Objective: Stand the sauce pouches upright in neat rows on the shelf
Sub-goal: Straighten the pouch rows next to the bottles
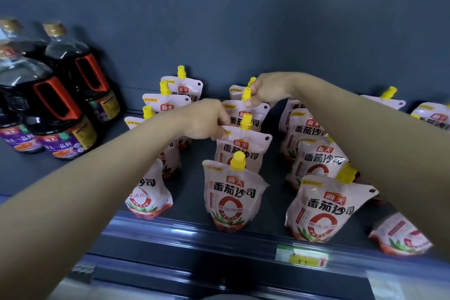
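Pink sauce pouches with yellow caps stand in rows running front to back on the dark shelf (194,173). In the middle row the front pouch (232,198) stands free. Behind it, my left hand (207,119) pinches the top left corner of the second pouch (243,147). Farther back, my right hand (267,90) grips the top of the third pouch (246,114) by its yellow cap. A left row (168,101) is partly hidden by my left arm. The right row (323,204) stands upright beside my right arm.
Large dark soy sauce bottles (56,109) with red handles stand at the left of the shelf. More pouches (431,117) lie or lean at the far right, one (401,236) near the front edge. A price tag (302,256) sits on the shelf rail.
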Motion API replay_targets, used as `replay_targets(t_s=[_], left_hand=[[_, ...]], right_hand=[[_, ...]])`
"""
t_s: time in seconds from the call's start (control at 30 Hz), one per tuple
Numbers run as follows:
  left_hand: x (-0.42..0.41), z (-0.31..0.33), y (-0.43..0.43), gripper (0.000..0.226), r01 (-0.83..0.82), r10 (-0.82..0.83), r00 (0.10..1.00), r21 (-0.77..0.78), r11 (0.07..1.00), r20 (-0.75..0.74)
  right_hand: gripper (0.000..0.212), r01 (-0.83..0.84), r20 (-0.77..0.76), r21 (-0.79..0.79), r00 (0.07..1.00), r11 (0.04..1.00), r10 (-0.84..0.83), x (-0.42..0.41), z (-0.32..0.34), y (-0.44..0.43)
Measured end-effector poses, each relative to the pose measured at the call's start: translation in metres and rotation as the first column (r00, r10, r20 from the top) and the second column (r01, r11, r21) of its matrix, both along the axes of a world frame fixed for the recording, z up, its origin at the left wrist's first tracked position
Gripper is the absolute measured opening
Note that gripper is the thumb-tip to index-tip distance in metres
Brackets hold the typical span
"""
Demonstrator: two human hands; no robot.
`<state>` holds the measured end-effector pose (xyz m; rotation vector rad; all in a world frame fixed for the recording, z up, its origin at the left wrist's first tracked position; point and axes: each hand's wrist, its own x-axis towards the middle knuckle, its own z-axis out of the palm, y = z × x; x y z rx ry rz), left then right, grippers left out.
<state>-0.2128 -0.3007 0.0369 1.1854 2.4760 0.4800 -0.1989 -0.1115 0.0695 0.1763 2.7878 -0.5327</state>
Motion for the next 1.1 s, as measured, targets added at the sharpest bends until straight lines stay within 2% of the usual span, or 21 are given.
replay_targets(t_s=[0.3, 0.43, 0.53, 0.57, 0.63, 0.7, 0.83, 0.97, 1.1], left_hand=[[0.003, 0.004, -0.002, 0.011, 0.021, -0.022, 0.997, 0.003, 1.0, 0.079], [0.003, 0.013, -0.009, 0.02, 0.048, -0.042, 0.989, -0.036, 0.998, 0.145], [-0.001, 0.032, -0.012, 0.032, -0.019, 0.001, 0.977, 0.085, 0.996, 0.211], [-0.005, 0.037, -0.011, 0.034, -0.057, 0.033, 0.984, 0.137, 0.989, 0.176], [-0.017, 0.041, -0.003, 0.023, -0.107, 0.103, 0.994, 0.187, 0.976, 0.032], [-0.027, 0.038, 0.008, 0.018, -0.137, 0.15, 0.986, 0.168, 0.976, -0.068], [-0.041, 0.023, 0.031, 0.031, -0.143, 0.147, 0.983, 0.049, 0.989, -0.11], [-0.047, 0.011, 0.041, 0.02, -0.087, 0.091, 0.987, 0.035, 0.996, -0.134], [-0.05, 0.007, 0.043, 0.013, -0.06, 0.068, 0.988, 0.059, 0.996, -0.142]], right_hand=[[0.035, 0.021, 0.006, -0.024, 1.0, 0.999, -0.021, 0.002, 0.001, -0.001], [0.025, -0.002, 0.071, -0.068, 0.997, 0.998, 0.007, 0.003, 0.018, 0.007], [0.025, 0.054, -0.026, -0.01, 0.998, 0.998, -0.054, 0.001, 0.035, 0.021], [0.024, 0.082, -0.091, 0.049, 0.993, 0.995, -0.078, -0.001, 0.037, 0.026], [0.025, 0.114, -0.188, 0.186, 0.979, 0.976, -0.079, -0.006, 0.034, 0.032], [0.034, 0.111, -0.205, 0.24, 0.977, 0.964, -0.062, -0.01, 0.025, 0.032], [0.04, 0.029, -0.138, 0.173, 0.99, 0.985, -0.005, -0.023, 0.008, 0.03], [0.03, 0.003, -0.134, 0.095, 0.991, 0.996, 0.01, -0.035, -0.004, 0.03], [0.03, 0.034, -0.118, 0.033, 0.993, 0.999, -0.03, -0.042, -0.007, 0.031]])
